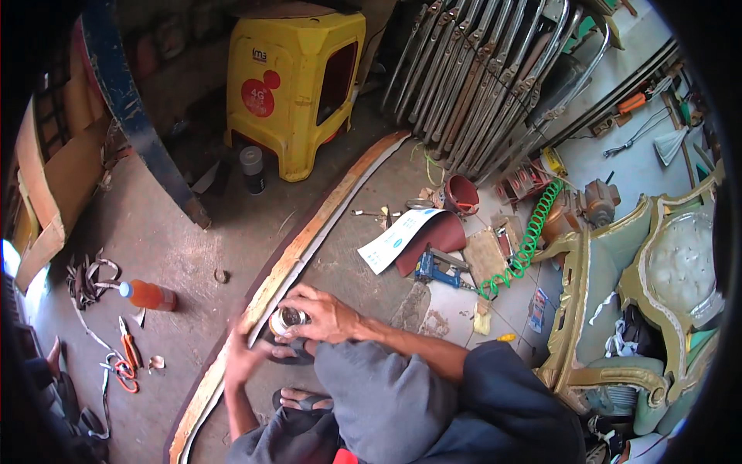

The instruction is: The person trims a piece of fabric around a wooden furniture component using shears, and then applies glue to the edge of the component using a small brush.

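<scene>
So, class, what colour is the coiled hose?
The coiled hose is bright green, showing best in the head view.

The right forearm (421, 352) extends leftward, its right hand (331, 317) curled in a grip with bent fingers. The left forearm (239, 410) rises; the left hand (246, 357) is blurred, its fingers unclear. The 2 hands are close together.

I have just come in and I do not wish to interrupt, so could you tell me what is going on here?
A person crouches by a long curved strip. Their right hand holds a small can. The left hand, blurred, is over the strip; I cannot tell whether it touches. A blue tool and a green hose are on the right; a bottle, pliers and scissors are on the left.
</scene>
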Action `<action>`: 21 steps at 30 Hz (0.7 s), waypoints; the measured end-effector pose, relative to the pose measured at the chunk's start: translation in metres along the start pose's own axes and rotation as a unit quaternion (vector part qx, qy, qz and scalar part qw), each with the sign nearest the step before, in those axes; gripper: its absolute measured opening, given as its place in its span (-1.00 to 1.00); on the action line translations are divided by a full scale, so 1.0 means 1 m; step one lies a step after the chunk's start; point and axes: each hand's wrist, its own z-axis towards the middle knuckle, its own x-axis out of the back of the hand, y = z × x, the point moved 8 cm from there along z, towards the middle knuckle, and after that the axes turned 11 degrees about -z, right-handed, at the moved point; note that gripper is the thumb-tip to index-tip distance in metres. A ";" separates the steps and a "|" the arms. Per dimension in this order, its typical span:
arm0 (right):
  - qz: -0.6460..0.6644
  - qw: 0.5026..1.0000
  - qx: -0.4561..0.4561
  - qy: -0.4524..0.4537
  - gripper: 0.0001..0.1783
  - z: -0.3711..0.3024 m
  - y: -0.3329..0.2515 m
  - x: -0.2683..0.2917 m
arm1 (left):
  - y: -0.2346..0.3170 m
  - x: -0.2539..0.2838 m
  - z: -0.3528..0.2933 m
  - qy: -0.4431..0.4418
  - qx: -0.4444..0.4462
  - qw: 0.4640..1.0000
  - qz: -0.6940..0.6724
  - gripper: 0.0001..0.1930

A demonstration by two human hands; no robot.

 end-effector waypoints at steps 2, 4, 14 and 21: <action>0.022 0.995 0.042 -0.087 -0.41 0.012 -0.035 -0.010 | 0.044 -0.055 -0.020 -0.049 0.022 0.998 -0.030 -0.04; 0.035 0.992 0.068 -0.105 -0.40 0.010 -0.032 -0.022 | 0.033 -0.054 -0.011 0.017 0.017 0.994 0.108 -0.19; -0.071 0.995 0.035 -0.057 -0.60 -0.005 0.014 -0.017 | -0.032 -0.052 -0.013 0.149 0.053 0.987 0.019 -0.41; -0.110 0.987 -0.066 0.101 -0.81 -0.021 0.102 0.048 | -0.019 -0.026 -0.009 0.247 -0.002 0.969 0.019 -0.26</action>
